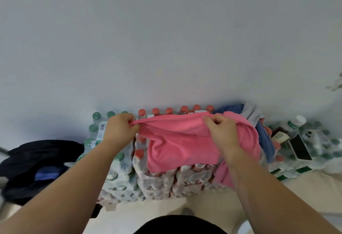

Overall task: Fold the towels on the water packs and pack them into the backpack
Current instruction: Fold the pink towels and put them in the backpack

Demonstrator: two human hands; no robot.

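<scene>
1. Towel (177, 141): pink, soft and creased, spread over the red-capped water pack (162, 182), with its near part hanging over the pack's front and a flap trailing lower at the right.
2. Its far edge is pulled taut between both hands, so the long axis runs left to right, parallel to the wall (166, 39); the cloth sags toward the person from that edge.
3. Left hand (120, 125): grip closed on the towel's far left corner, fingers curled around the bunched edge.
4. Right hand (221, 129): grip pinched on the far edge nearer the right, knuckles up, with towel cloth passing under the wrist.
5. Just right of the pink towel lie a blue towel (264, 137) and a grey towel (251, 113), heaped against the wall.
6. Green-capped pack (96, 134) stands touching the red-capped one on its left.
7. Backpack (35, 167): dark, slumped on the floor (157, 208) left of the packs, a blue patch showing inside.
8. Farther right, more bottles (296, 124) and a dark box (300, 147) sit on another pack.
</scene>
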